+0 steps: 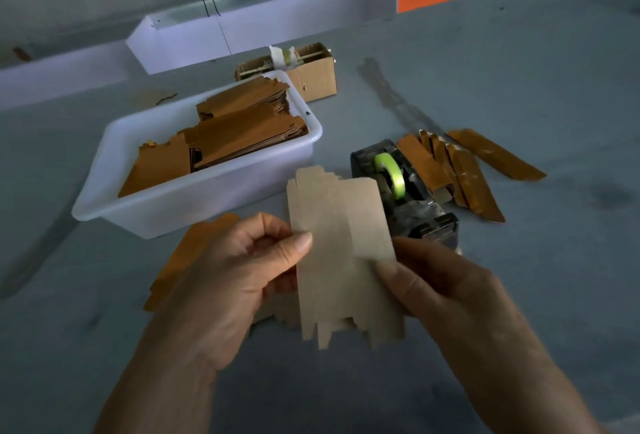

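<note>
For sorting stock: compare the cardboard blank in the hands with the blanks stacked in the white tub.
Colour: the held blank shows a pale beige face; the tub blanks show orange-brown faces.
Pose: the held blank is raised, pinched by the left hand and right hand; the tub blanks lie stacked in the white tub.
Count: the held blank is single; the tub blanks are many.
Both are flat cardboard with notched ends.

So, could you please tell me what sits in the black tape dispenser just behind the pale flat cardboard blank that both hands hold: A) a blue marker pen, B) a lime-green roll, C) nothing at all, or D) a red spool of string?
B: the black tape dispenser carries a lime-green roll, just behind the pale flat cardboard blank pinched by the left hand and right hand.
</note>
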`<state>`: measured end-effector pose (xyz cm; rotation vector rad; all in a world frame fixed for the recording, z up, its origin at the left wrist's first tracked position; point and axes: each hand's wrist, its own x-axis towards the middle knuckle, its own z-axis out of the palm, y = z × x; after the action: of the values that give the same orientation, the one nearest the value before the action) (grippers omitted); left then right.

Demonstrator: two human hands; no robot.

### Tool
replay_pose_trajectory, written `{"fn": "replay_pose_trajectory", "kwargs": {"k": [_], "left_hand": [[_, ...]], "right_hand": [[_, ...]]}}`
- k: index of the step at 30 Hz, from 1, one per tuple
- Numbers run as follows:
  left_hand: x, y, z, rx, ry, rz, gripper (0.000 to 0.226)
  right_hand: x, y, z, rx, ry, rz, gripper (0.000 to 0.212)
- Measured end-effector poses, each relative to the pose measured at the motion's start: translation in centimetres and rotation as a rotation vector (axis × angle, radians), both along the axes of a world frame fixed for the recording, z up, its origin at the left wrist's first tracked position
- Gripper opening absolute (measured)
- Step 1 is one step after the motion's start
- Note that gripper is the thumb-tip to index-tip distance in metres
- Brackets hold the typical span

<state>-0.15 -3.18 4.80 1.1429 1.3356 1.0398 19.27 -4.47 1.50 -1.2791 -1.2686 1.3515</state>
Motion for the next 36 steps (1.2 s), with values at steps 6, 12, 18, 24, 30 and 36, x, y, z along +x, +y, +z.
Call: {"fn": "replay_pose_trajectory", "kwargs": {"k": [6,12,18,24,30,36], "left_hand": [[0.4,0.7,-1.2,0.053,0.364,0.231,0.009],[1.0,-0.2,-0.8,0.001,0.148,0.216,0.036],[2.7,-0.7,-1.7,-0.027,0.182,0.202,0.026],[3.0,-0.9,-2.1,-0.031,0.099,0.137,0.028],[3.9,-0.7,-2.4,0.044,0.2,0.222,0.022],[5.1,-1.0,-2.1,0.031,0.166,0.247,0.008]], "right_hand": [[-2.2,1.2,-1.8,-0.11,0.118,-0.085,0.025],[-2.6,1.1,-2.1,-0.118,0.256,-0.041,0.017],[-2.3,0.6,-2.0,-0.155,0.444,-0.009,0.005],[-1.6,0.4,-2.1,-0.142,0.457,0.024,0.007],[-2.1,-0.2,-1.9,0.15,-0.189,-0.142,0.015],[-3.4,-1.3,-1.6,0.374,-0.263,-0.098,0.033]]}}
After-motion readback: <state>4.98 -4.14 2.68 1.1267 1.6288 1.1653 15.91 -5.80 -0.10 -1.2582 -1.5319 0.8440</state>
